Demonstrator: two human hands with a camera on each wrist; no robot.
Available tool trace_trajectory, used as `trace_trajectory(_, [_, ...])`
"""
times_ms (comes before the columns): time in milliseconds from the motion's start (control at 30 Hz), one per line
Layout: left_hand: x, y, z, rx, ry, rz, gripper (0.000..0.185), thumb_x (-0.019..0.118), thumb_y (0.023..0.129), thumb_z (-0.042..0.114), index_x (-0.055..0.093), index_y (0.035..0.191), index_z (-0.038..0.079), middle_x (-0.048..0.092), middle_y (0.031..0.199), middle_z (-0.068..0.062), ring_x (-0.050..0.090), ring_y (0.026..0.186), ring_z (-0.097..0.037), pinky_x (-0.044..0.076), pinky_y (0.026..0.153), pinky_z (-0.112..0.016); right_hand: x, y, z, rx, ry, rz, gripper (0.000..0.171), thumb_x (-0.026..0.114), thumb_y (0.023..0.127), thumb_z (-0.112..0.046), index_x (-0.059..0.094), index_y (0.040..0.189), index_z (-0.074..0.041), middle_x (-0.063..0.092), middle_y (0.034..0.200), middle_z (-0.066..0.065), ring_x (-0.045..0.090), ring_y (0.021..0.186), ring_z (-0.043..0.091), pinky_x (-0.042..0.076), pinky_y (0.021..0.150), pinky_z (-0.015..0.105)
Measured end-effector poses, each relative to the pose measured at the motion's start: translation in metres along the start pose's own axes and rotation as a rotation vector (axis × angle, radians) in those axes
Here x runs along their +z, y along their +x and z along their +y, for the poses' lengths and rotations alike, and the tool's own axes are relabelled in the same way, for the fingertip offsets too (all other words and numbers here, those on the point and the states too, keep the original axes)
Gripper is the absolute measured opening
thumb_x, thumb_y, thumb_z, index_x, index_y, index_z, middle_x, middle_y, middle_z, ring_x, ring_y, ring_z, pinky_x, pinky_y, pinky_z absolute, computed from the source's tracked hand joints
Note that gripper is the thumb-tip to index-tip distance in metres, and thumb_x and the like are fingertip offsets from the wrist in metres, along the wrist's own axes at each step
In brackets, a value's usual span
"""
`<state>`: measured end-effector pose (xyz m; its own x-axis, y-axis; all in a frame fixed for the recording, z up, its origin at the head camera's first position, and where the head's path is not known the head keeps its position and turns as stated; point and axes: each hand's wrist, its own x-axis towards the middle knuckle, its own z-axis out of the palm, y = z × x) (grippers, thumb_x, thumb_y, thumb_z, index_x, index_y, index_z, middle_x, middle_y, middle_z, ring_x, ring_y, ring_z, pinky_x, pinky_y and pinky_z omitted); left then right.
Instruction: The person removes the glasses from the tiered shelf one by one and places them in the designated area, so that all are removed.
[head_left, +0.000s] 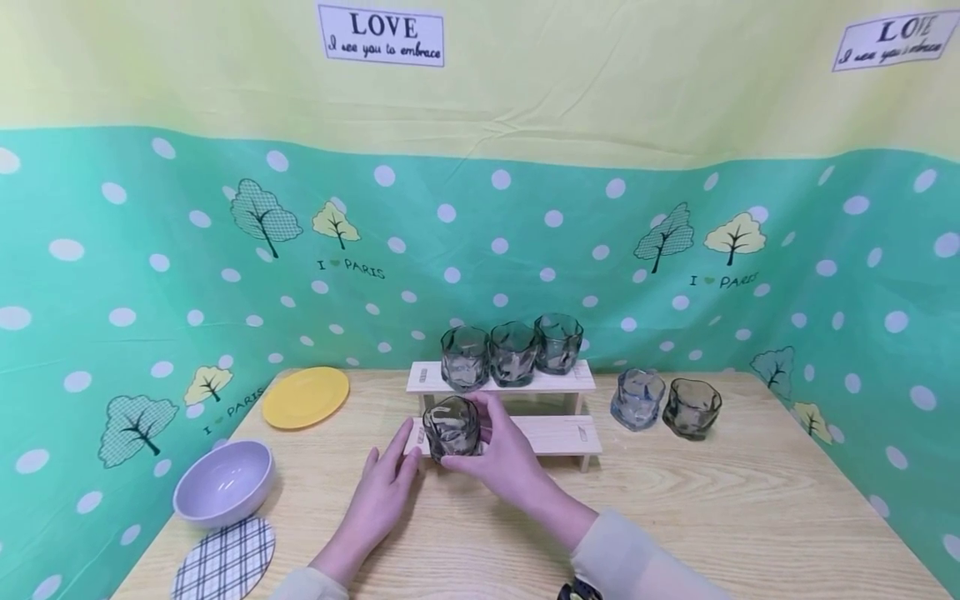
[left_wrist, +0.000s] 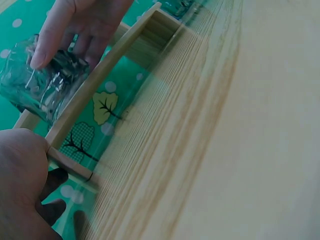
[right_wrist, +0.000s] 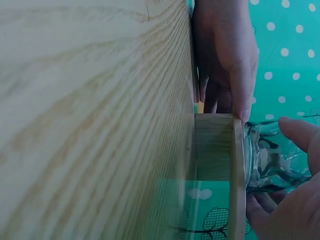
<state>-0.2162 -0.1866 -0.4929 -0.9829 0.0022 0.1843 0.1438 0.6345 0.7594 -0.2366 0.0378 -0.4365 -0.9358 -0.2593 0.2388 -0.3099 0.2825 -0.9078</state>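
Note:
My right hand [head_left: 510, 457] grips a dark, faceted drinking glass [head_left: 452, 429], thumb on the near side and fingers behind it. The glass stands upright at the left end of the lower step of a small two-tier wooden shelf [head_left: 555, 435]. In the right wrist view, the base of the glass [right_wrist: 262, 160] meets the board. My left hand [head_left: 382, 492] touches the left end of that step with extended fingers. On the upper step stand three similar glasses, a left one [head_left: 465, 358], a middle one [head_left: 513, 354] and a right one [head_left: 558, 343].
Right of the shelf, a bluish glass [head_left: 637, 400] and a brownish glass [head_left: 692, 408] stand on the wooden table [head_left: 675, 517]. To the left lie a yellow plate [head_left: 306, 398], a lilac bowl [head_left: 225, 483] and a checked round mat [head_left: 228, 558]. Patterned green cloth [head_left: 487, 275] encloses the table.

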Motion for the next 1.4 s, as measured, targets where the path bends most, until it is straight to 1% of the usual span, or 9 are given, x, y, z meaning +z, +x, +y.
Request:
trace_trajectory(100, [0.0,-0.001,0.0,-0.007,-0.004,0.0,0.06,0.05,0.12,0.035,0.036,0.174,0.012,0.048,0.168,-0.016,0.023,0.16,-0.058,0.005,0.134,-0.069,-0.005,-0.005,-0.002,0.017,0.014,-0.026,0.094,0.102,0.081,-0.019,0.049,0.158,-0.02,0.063,0.148,0.01,0.065,0.135,0.034,0.055,0.115,0.044])
trace_trajectory(200, [0.001,0.0,0.0,-0.005,-0.007,-0.002,0.06,0.05,0.12,0.035,0.036,0.174,0.012,0.048,0.169,-0.016,0.025,0.16,-0.057,0.005,0.134,-0.068,-0.012,-0.009,-0.004,0.044,0.028,-0.042,0.095,0.102,0.081,-0.02,0.048,0.159,-0.024,0.062,0.151,0.009,0.065,0.135,0.036,0.057,0.113,0.045])
trace_trajectory(367, [0.0,0.0,0.0,-0.004,-0.016,-0.007,0.061,0.049,0.12,0.037,0.035,0.174,0.012,0.046,0.169,-0.016,0.026,0.16,-0.055,0.003,0.135,-0.067,-0.028,-0.015,-0.007,0.057,0.048,-0.057,0.095,0.102,0.081,-0.019,0.048,0.159,-0.023,0.062,0.15,0.01,0.065,0.134,0.037,0.058,0.111,0.046])
trace_trajectory(500, [-0.001,0.0,-0.001,-0.006,-0.018,-0.006,0.062,0.048,0.12,0.039,0.035,0.174,0.013,0.046,0.17,-0.016,0.027,0.16,-0.055,0.003,0.135,-0.067,-0.043,-0.02,-0.01,0.058,0.033,-0.044,0.096,0.102,0.08,-0.019,0.048,0.159,-0.022,0.061,0.15,0.011,0.065,0.135,0.038,0.057,0.113,0.046])
trace_trajectory(700, [0.0,0.001,-0.002,0.011,-0.029,-0.011,0.062,0.047,0.12,0.04,0.034,0.174,0.012,0.047,0.169,-0.017,0.037,0.158,-0.049,0.003,0.136,-0.065,-0.066,-0.03,-0.014,0.086,0.034,0.007,0.097,0.103,0.078,-0.013,0.05,0.158,-0.025,0.062,0.149,0.01,0.064,0.136,0.038,0.057,0.112,0.046])
trace_trajectory(867, [0.001,0.002,-0.003,0.014,-0.032,-0.014,0.063,0.047,0.12,0.04,0.034,0.174,0.011,0.046,0.17,-0.017,0.038,0.158,-0.047,0.002,0.136,-0.064,-0.088,-0.039,-0.014,0.114,0.028,0.037,0.096,0.102,0.078,-0.009,0.05,0.158,-0.021,0.062,0.149,0.01,0.064,0.136,0.037,0.058,0.112,0.044])
trace_trajectory(1000, [0.001,0.002,-0.003,0.019,-0.034,-0.015,0.062,0.047,0.12,0.04,0.034,0.174,0.011,0.045,0.17,-0.016,0.039,0.158,-0.046,0.002,0.136,-0.063,-0.109,-0.047,-0.014,0.119,-0.015,0.047,0.095,0.101,0.08,-0.013,0.049,0.158,-0.019,0.061,0.151,0.012,0.062,0.139,0.036,0.055,0.115,0.044])
trace_trajectory(1167, [0.001,0.001,-0.002,0.021,-0.035,-0.015,0.062,0.047,0.12,0.039,0.034,0.174,0.01,0.047,0.169,-0.018,0.038,0.157,-0.049,0.002,0.135,-0.065,-0.136,-0.056,-0.011,0.104,-0.111,0.071,0.096,0.101,0.082,-0.023,0.046,0.16,-0.015,0.06,0.153,0.015,0.057,0.144,0.037,0.049,0.121,0.05])
trace_trajectory(1400, [0.0,0.0,-0.001,0.021,-0.03,-0.021,0.062,0.047,0.121,0.037,0.034,0.174,0.01,0.046,0.169,-0.018,0.039,0.157,-0.048,0.002,0.136,-0.065,-0.167,-0.071,-0.003,0.097,-0.243,0.119,0.099,0.1,0.084,-0.026,0.042,0.163,-0.011,0.061,0.153,0.016,0.058,0.143,0.038,0.049,0.119,0.052])
